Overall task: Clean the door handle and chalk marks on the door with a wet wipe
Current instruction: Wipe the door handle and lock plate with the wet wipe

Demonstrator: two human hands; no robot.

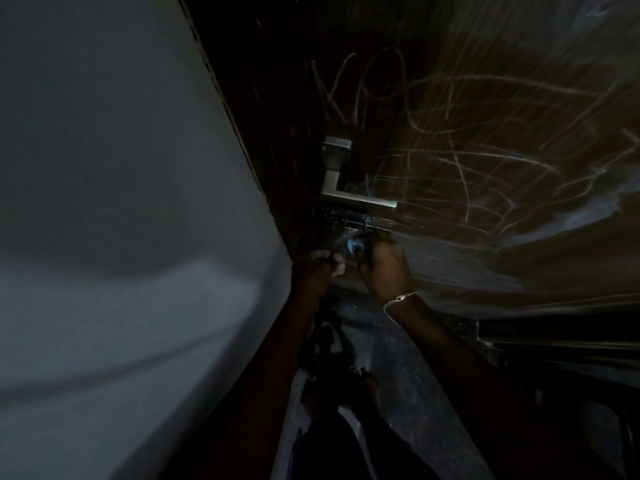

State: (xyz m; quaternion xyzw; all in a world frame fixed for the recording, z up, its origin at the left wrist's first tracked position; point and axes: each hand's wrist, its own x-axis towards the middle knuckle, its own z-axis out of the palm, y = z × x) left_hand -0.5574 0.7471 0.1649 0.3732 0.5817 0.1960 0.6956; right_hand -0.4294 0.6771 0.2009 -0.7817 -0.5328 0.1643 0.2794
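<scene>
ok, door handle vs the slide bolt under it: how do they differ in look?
The door handle is a pale, matte metal lever on a tall plate, standing clear of the door. The slide bolt below it is darker, thinner and lies flat and low. The handle is untouched; the bolt sits just above both hands, the left hand and right hand. Both are fixed near the door's edge, beside the chalk marks.

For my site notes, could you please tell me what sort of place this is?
Probably a dim indoor doorway: a dark wooden door covered in chalk marks, a metal lever handle, and a pale wall beside it.
</scene>
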